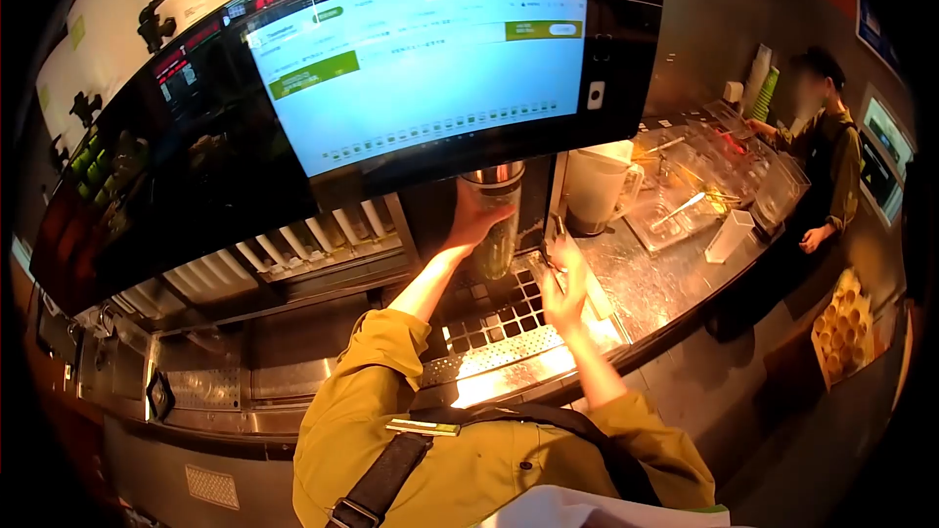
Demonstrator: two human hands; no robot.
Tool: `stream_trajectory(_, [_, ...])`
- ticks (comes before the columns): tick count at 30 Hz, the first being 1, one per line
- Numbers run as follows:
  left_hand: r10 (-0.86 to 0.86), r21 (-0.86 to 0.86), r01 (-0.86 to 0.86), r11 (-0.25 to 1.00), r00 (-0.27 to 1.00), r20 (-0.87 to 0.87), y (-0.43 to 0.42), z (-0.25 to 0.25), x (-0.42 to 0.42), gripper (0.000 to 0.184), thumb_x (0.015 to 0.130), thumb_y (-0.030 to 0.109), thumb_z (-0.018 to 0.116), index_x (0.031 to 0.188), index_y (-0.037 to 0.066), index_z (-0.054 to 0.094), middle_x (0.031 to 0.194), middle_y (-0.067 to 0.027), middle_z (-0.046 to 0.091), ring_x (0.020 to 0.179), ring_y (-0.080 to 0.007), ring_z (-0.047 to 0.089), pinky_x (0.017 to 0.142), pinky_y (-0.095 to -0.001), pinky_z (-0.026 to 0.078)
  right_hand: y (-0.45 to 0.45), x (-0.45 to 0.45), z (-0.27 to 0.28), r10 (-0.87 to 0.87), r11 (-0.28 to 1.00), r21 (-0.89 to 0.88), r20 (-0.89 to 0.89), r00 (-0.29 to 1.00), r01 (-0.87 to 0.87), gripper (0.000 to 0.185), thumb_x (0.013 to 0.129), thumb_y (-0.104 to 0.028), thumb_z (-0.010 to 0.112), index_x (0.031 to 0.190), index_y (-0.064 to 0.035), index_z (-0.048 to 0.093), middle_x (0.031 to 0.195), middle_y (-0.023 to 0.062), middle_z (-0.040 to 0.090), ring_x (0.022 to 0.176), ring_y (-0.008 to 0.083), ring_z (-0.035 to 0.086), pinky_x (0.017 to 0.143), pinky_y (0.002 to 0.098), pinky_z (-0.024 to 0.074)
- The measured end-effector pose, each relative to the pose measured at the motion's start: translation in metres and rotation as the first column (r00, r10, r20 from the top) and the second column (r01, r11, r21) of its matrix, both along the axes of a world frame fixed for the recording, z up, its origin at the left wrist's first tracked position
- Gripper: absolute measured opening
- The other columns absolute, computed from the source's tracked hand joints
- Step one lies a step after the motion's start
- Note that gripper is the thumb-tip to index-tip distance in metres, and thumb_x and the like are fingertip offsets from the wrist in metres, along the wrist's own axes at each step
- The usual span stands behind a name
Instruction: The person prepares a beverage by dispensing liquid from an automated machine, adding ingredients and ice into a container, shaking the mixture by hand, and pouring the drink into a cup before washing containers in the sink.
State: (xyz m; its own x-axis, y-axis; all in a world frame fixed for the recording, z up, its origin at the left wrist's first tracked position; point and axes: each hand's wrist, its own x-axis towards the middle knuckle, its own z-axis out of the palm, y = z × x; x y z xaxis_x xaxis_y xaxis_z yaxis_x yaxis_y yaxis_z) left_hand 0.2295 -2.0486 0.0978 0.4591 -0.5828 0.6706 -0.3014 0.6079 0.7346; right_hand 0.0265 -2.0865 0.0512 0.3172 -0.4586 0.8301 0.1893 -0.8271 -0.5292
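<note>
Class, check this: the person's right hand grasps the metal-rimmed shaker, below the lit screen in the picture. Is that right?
Wrong side: the head view shows the left hand grasping the metal-rimmed shaker, below the lit screen in the picture.

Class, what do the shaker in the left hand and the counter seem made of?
Shaker: clear plastic or glass, since it looks see-through; its shiny, reflective top suggests metal. Counter: probably smooth steel, judging by its streaky glare.
</note>
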Motion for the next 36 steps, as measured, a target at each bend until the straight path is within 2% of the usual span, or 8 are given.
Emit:
stream_trajectory(1, [0.002, 0.008, -0.002, 1.000, 1.000, 0.019, -0.002, -0.004, 0.003, 0.085, 0.062, -0.006, 0.071, 0.128, 0.009, 0.020, 0.124, -0.0090, 0.039, 0.115, -0.0211, 0.040, 0.097, -0.0361, 0.035, 0.005, 0.011, 0.056, 0.159, 0.982, 0.071, 0.208, 0.965, -0.177, 0.037, 0.073, 0.000, 0.055, 0.110, 0.0033, 0.048, 0.111, 0.0175, 0.053, 0.106, 0.0343, 0.048, 0.089, 0.0400, 0.0395])
stream_trajectory(4, [-0.015, 0.012, 0.015, 1.000, 1.000, 0.010, 0.004, 0.008, 0.000, 0.089, 0.060, -0.001, 0.073, 0.130, 0.007, 0.019, 0.125, -0.0088, 0.037, 0.116, -0.0214, 0.038, 0.097, -0.0351, 0.033, 0.000, 0.040, 0.171, 0.217, 0.916, -0.397, 0.349, 0.912, -0.066, 0.047, 0.068, 0.001, 0.057, 0.113, -0.0001, 0.045, 0.112, 0.0150, 0.054, 0.107, 0.0328, 0.049, 0.091, 0.0400, 0.0379])
stream_trajectory(9, [-0.024, 0.079, 0.019, 0.997, 0.997, 0.067, -0.004, 0.009, 0.012, 0.081, 0.066, 0.010, 0.070, 0.131, 0.005, 0.021, 0.127, -0.0099, 0.035, 0.118, -0.0206, 0.035, 0.098, -0.0349, 0.031, 0.032, 0.082, 0.255, 0.277, 0.760, -0.650, 0.303, 0.912, -0.015, 0.036, 0.068, -0.010, 0.061, 0.096, -0.0047, 0.040, 0.118, 0.0165, 0.051, 0.117, 0.0353, 0.039, 0.096, 0.0452, 0.0298])
stream_trajectory(13, [-0.316, 0.032, 0.355, 0.934, 0.868, -0.383, 0.012, 0.018, -0.007, 0.049, 0.088, 0.020, 0.052, 0.129, 0.005, 0.030, 0.131, -0.0091, 0.035, 0.120, -0.0147, 0.034, 0.099, -0.0308, 0.029, 0.059, 0.099, 0.263, 0.220, 0.743, -0.669, 0.281, 0.934, 0.027, 0.033, 0.067, -0.015, 0.063, 0.089, -0.0045, 0.041, 0.122, 0.0167, 0.047, 0.121, 0.0362, 0.034, 0.097, 0.0514, 0.0254])
stream_trajectory(16, [-0.106, 0.187, 0.121, 0.975, 0.990, -0.092, 0.021, 0.034, -0.011, 0.064, 0.075, 0.015, 0.066, 0.128, 0.005, 0.031, 0.124, -0.0086, 0.042, 0.115, -0.0185, 0.039, 0.094, -0.0338, 0.034, 0.067, 0.111, 0.262, 0.198, 0.770, -0.637, 0.300, 0.933, 0.041, 0.031, 0.067, -0.016, 0.064, 0.086, -0.0046, 0.042, 0.124, 0.0185, 0.045, 0.122, 0.0377, 0.033, 0.098, 0.0528, 0.0230])
stream_trajectory(27, [-0.085, 0.122, 0.089, 0.989, 0.996, -0.039, 0.006, 0.021, 0.007, 0.065, 0.073, 0.016, 0.067, 0.127, 0.004, 0.032, 0.123, -0.0095, 0.043, 0.115, -0.0195, 0.040, 0.094, -0.0337, 0.034, 0.072, 0.113, 0.270, 0.174, 0.766, -0.632, 0.385, 0.906, 0.122, 0.022, 0.069, -0.014, 0.059, 0.083, -0.0051, 0.044, 0.118, 0.0162, 0.051, 0.118, 0.0361, 0.038, 0.099, 0.0490, 0.0216])
stream_trajectory(31, [-0.076, 0.114, 0.080, 0.990, 0.996, -0.038, 0.006, 0.020, 0.008, 0.065, 0.073, 0.016, 0.068, 0.126, 0.004, 0.033, 0.123, -0.0098, 0.043, 0.114, -0.0198, 0.040, 0.094, -0.0336, 0.034, 0.065, 0.087, 0.259, 0.303, 0.803, -0.590, 0.526, 0.795, 0.085, 0.022, 0.068, -0.009, 0.055, 0.086, -0.0072, 0.043, 0.100, 0.0152, 0.061, 0.110, 0.0316, 0.045, 0.100, 0.0422, 0.0214])
stream_trajectory(36, [-0.072, 0.117, 0.076, 0.990, 0.997, -0.037, 0.009, 0.018, 0.007, 0.065, 0.073, 0.017, 0.068, 0.126, 0.004, 0.033, 0.122, -0.0102, 0.043, 0.114, -0.0202, 0.040, 0.093, -0.0335, 0.034, 0.055, 0.093, 0.249, 0.199, 0.787, -0.610, 0.390, 0.899, 0.090, 0.020, 0.068, -0.007, 0.054, 0.086, -0.0049, 0.046, 0.102, 0.0130, 0.061, 0.109, 0.0305, 0.046, 0.100, 0.0451, 0.0229])
